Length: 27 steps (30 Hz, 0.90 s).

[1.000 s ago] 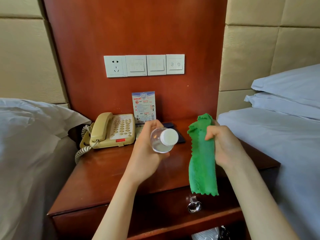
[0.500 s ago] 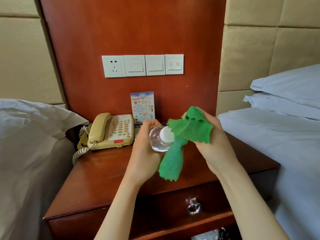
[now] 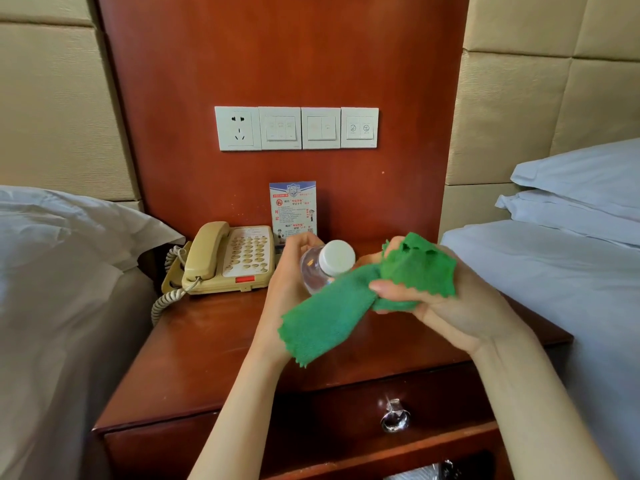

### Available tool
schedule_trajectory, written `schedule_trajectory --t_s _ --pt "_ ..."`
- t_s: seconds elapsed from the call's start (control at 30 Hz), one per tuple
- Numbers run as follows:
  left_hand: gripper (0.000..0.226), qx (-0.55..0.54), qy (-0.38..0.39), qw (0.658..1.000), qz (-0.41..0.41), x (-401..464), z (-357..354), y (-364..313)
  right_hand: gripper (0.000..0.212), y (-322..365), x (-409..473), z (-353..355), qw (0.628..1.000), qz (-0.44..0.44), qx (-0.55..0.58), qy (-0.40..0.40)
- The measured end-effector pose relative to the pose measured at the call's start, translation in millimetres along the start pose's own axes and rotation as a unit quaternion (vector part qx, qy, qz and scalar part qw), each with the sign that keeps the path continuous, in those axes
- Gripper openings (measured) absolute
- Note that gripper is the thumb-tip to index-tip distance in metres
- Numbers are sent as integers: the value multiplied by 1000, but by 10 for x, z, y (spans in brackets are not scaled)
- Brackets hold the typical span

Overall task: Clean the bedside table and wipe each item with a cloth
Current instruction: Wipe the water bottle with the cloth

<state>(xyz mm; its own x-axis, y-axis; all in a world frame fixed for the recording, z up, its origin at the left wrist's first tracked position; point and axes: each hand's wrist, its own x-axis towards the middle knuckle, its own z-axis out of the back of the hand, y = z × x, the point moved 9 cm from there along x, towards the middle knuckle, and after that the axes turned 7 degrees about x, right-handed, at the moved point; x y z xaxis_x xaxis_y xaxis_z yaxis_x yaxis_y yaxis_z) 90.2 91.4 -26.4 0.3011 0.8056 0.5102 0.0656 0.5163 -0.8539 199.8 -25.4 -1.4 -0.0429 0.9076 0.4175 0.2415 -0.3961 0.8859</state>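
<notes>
Water bottle point(image 3: 317, 270), white-capped, sits gripped in the left hand point(image 3: 287, 289) above the bedside table point(image 3: 207, 341); the right hand point(image 3: 446, 306) clutches the green cloth point(image 3: 346, 303) against it. Best rotate the bottle so the cloth reaches every side.

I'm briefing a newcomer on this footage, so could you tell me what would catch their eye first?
The bright green cloth, gripped by the right hand, drapes against a clear bottle with a white cap, held by the left hand above the bedside table. Behind, a beige telephone sits at the table's back left.
</notes>
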Motion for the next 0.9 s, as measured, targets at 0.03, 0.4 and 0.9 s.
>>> schedule_trajectory --t_s 0.03,0.4,0.9 --pt "47 9 -3 1000 -10 -16 29 -3 17 29 -1 111 998 9 -44 -48" --pt "75 108 17 989 -99 -212 7 -137 44 159 23 103 974 201 89 -58" --pt "68 156 50 974 -160 -274 -140 -309 31 126 114 -60 963 235 -112 -71"
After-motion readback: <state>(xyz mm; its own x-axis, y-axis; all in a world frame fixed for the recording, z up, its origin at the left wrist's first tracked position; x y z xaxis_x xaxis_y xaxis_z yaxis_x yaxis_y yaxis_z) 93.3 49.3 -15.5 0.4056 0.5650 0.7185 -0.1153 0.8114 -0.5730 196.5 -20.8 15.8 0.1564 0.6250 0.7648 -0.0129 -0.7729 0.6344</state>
